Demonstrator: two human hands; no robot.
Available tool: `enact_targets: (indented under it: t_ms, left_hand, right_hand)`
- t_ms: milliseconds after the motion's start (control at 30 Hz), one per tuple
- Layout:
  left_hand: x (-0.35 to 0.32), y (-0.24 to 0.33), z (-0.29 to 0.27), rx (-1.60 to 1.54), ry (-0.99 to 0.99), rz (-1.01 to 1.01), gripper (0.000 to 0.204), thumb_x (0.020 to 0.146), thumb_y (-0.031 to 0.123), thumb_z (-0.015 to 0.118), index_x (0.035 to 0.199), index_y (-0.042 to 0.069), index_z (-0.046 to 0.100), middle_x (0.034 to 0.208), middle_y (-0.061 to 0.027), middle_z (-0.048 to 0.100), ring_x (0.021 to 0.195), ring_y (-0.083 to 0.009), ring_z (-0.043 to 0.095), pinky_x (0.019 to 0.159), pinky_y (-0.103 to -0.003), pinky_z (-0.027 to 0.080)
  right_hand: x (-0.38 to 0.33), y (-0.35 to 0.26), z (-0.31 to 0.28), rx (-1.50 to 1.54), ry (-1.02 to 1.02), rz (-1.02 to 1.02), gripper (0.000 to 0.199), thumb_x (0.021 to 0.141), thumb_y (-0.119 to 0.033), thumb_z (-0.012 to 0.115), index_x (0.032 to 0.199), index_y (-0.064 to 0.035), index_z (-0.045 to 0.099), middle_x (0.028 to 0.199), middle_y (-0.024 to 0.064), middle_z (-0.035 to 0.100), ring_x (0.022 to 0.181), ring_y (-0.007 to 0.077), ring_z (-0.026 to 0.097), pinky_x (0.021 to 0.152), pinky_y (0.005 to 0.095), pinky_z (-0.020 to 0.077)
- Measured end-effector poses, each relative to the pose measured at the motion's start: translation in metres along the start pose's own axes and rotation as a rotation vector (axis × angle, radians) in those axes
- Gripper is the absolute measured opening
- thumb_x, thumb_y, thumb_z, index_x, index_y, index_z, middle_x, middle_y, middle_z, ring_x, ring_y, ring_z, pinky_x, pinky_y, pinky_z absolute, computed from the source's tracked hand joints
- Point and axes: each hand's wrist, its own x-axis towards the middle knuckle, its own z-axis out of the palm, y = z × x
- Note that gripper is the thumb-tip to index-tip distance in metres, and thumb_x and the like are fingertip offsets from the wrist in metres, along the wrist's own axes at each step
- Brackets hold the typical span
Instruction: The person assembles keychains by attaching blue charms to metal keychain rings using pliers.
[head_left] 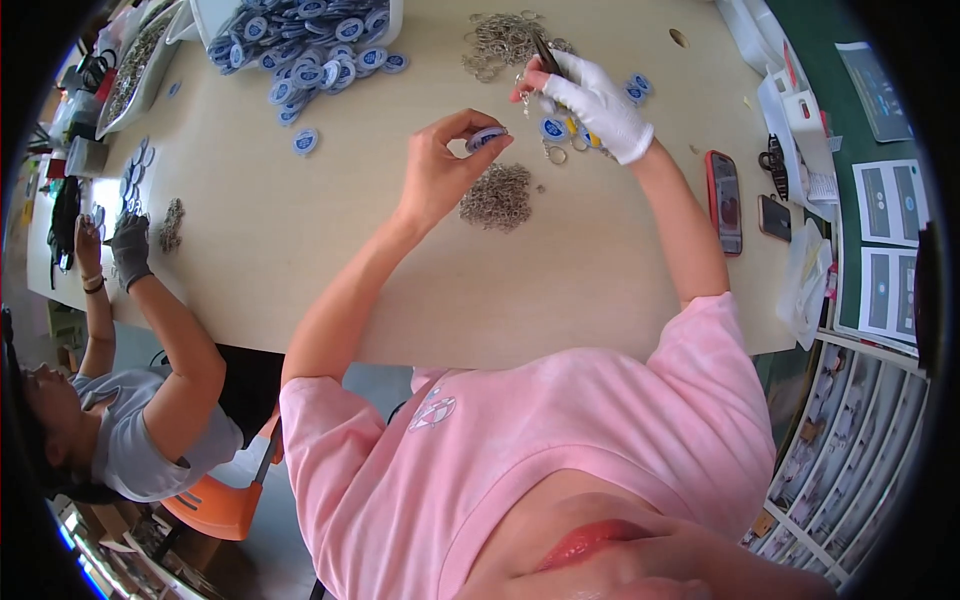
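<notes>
My bare left hand point(432, 170) pinches a round blue-and-clear disc point(485, 138) between thumb and fingers, above the middle of the table. To its right, my right hand point(597, 108), in a white glove with bare fingertips, is closed around a dark slim tool that looks like pliers point(543, 50). A small metal chain piece point(522, 95) dangles at its fingertips. Under and beside that hand lie several blue discs point(553, 129) and a key ring point(556, 154). A heap of small metal links point(497, 197) sits just below the held disc.
Loose key rings point(505, 38) are heaped at the far side. A white bin point(398, 22) at the back left spills blue discs. A red-cased phone point(724, 203) lies at right, near trays point(800, 130). At left, a co-worker's grey-gloved hand point(130, 248) works beside more discs.
</notes>
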Motion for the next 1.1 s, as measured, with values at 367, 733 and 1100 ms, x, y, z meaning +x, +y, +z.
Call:
enact_targets:
  t_ms: [367, 733, 1100]
  left_hand:
    - [-0.001, -0.002, 0.003, -0.058, -0.009, -0.011, 0.015, 0.085, 0.009, 0.074, 0.093, -0.001, 0.067, 0.087, -0.0029, 0.07, 0.083, -0.0084, 0.065, 0.078, -0.025, 0.051]
    - [-0.001, -0.009, 0.008, -0.294, 0.064, -0.043, 0.013, 0.085, 0.009, 0.074, 0.091, -0.001, 0.068, 0.082, -0.0022, 0.07, 0.078, -0.0062, 0.063, 0.072, -0.023, 0.051]
    - [-0.004, 0.006, 0.004, -0.019, 0.147, 0.122, 0.011, 0.083, 0.004, 0.074, 0.091, -0.001, 0.068, 0.087, -0.0028, 0.071, 0.083, -0.0075, 0.064, 0.077, -0.024, 0.051]
  right_hand:
    - [-0.03, -0.014, 0.021, -0.409, 0.029, -0.236, 0.022, 0.095, -0.024, 0.061, 0.1, -0.0033, 0.057, 0.087, 0.0045, 0.071, 0.076, 0.0117, 0.062, 0.068, 0.0271, 0.0494]
    - [-0.029, -0.005, 0.017, -0.197, 0.13, -0.213, 0.022, 0.095, -0.022, 0.062, 0.097, -0.0014, 0.058, 0.088, 0.0044, 0.069, 0.083, 0.0119, 0.062, 0.078, 0.0272, 0.0489]
    - [-0.022, -0.017, 0.031, -0.127, 0.117, -0.261, 0.019, 0.096, -0.021, 0.06, 0.095, -0.0027, 0.058, 0.087, 0.0023, 0.065, 0.086, 0.0095, 0.058, 0.082, 0.0256, 0.0462]
